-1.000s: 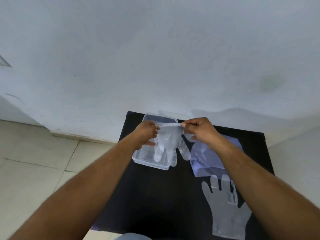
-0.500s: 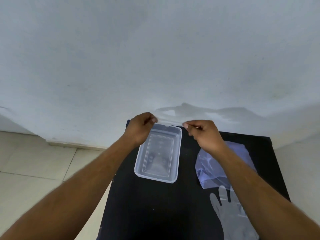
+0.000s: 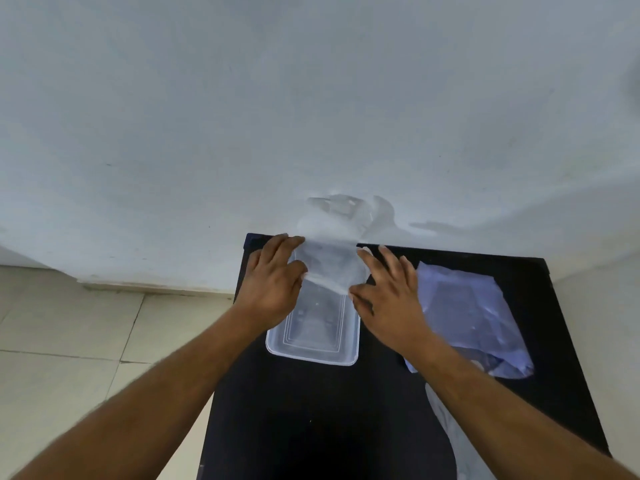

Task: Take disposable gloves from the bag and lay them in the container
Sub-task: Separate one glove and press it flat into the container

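Note:
A clear plastic container [image 3: 311,353] lies on the black table [image 3: 311,427], near its far left corner. A thin transparent glove [image 3: 330,252] is stretched over the container's far end, its fingers flopped up against the wall. My left hand [image 3: 277,277] grips the glove's left edge. My right hand [image 3: 389,292], fingers spread, pinches the right edge with its thumb. The bluish plastic bag [image 3: 467,317] lies flat to the right of the container. A second clear glove [image 3: 446,424] lies on the table nearer me, partly hidden by my right forearm.
A pale wall [image 3: 311,116] rises directly behind the table. A tiled floor [image 3: 86,341] lies to the left, below the table's left edge. The table's right edge runs close to the bag.
The glove, held by its cuff between both hands a second ago, has swung away from me over the container's far end. Both hands have come down onto the container and their fingers have spread.

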